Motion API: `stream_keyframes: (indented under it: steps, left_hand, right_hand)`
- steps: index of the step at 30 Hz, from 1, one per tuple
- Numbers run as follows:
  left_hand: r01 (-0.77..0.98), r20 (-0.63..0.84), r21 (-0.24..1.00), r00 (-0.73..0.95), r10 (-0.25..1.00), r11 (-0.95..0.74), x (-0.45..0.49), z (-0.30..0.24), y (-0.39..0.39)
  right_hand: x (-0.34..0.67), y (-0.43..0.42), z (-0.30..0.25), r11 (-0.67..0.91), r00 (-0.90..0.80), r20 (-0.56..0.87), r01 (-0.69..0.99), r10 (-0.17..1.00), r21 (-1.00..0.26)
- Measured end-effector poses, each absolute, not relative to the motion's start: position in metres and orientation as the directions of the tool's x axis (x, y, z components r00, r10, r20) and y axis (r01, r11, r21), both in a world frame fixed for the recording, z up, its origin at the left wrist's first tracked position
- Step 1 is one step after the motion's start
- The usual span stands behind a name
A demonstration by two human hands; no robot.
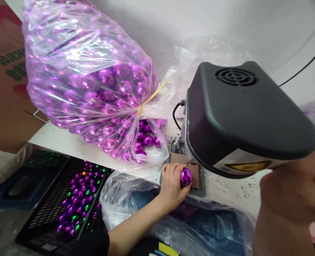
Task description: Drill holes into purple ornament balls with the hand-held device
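My left hand (172, 186) is closed round a shiny purple ball (186, 177) and holds it on a brown pad (179, 158) under the overhanging head of a dark grey machine (242, 113). My right hand (293, 193) is large and blurred at the right edge, close to the camera beside the machine's head; its fingers look curled, and I cannot make out anything in them. A big clear plastic bag (88, 78) full of purple balls, tied with a yellow band, lies on the white table (63, 140) to the left of the machine.
A black slotted crate (50, 217) holding purple and green balls sits low at the left. Crumpled clear plastic (136, 199) hangs over the table's front edge. A brown cardboard box (2, 89) stands at far left. A black cable (304, 67) runs along the white wall.
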State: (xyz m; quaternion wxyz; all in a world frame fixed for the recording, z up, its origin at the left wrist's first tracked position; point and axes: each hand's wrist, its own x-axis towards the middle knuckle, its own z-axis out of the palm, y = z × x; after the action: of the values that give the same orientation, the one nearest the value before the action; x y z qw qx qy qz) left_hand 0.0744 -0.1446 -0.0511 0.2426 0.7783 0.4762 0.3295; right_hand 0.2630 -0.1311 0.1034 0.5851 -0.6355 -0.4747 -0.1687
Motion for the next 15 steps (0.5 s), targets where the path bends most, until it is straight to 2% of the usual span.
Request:
stream_keyframes:
  steps: [4, 6, 8, 9, 11, 13, 15]
  left_hand:
    - [0.467, 0.343, 0.724, 0.395, 0.852, -0.508, 0.044, -0.051, -0.161]
    - [0.429, 0.379, 0.756, 0.329, 0.865, -0.494, 0.028, -0.045, -0.144]
    - [0.511, 0.415, 0.722, 0.219, 0.883, -0.466, 0.019, -0.039, -0.112]
    - [0.608, 0.421, 0.669, 0.164, 0.892, -0.427, 0.017, -0.037, -0.094]
    - [0.801, 0.374, 0.489, 0.167, 0.912, -0.347, 0.018, -0.035, -0.058]
    - [0.881, 0.31, 0.328, 0.242, 0.92, -0.342, 0.023, -0.036, -0.032]
    - [0.902, 0.279, 0.263, 0.268, 0.922, -0.341, 0.026, -0.037, -0.019]
  right_hand:
    - [0.267, -0.106, 0.123, 0.225, 0.408, 0.827, 0.828, 0.387, -0.514]
    - [0.265, -0.103, 0.123, 0.213, 0.399, 0.834, 0.84, 0.381, -0.499]
    - [0.264, -0.104, 0.123, 0.199, 0.396, 0.84, 0.85, 0.371, -0.488]
    - [0.263, -0.105, 0.123, 0.191, 0.401, 0.839, 0.851, 0.368, -0.49]
    - [0.262, -0.106, 0.124, 0.181, 0.411, 0.834, 0.848, 0.369, -0.498]
    - [0.262, -0.107, 0.125, 0.179, 0.417, 0.829, 0.844, 0.372, -0.505]
    - [0.262, -0.107, 0.126, 0.188, 0.418, 0.828, 0.84, 0.374, -0.509]
